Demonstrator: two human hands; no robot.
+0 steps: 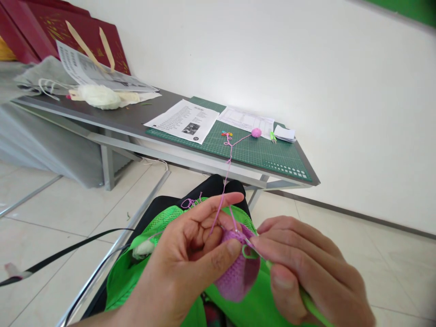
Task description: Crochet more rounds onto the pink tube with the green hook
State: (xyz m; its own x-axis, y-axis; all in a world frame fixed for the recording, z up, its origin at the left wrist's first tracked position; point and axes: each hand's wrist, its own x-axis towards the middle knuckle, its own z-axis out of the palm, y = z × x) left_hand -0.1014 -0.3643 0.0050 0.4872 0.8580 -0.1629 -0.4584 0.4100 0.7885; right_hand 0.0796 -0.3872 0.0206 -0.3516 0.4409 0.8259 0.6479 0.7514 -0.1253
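My left hand (190, 250) pinches a piece of pink crochet work (238, 277) between thumb and fingers, above my lap. Over its raised index finger runs a strand of pink yarn (226, 175) that leads up to the table. A green-handled crochet hook (311, 302) is gripped in my right hand (306, 268), its metal tip at the upper edge of the crochet piece. Clipped to the fabric beside the hook is a light green stitch marker (248, 252). On the table lies a small pink yarn ball (256, 132), joined to the strand.
A green cutting mat (282, 156) covers the table's right end. Printed sheets (185, 120), small green scissors (273, 137), colourful stitch markers (226, 133) and a white paper stack (284, 133) lie there. White yarn (100, 96) and dark red bags (78, 32) are at left. Black straps (68, 252) hang left of my lap.
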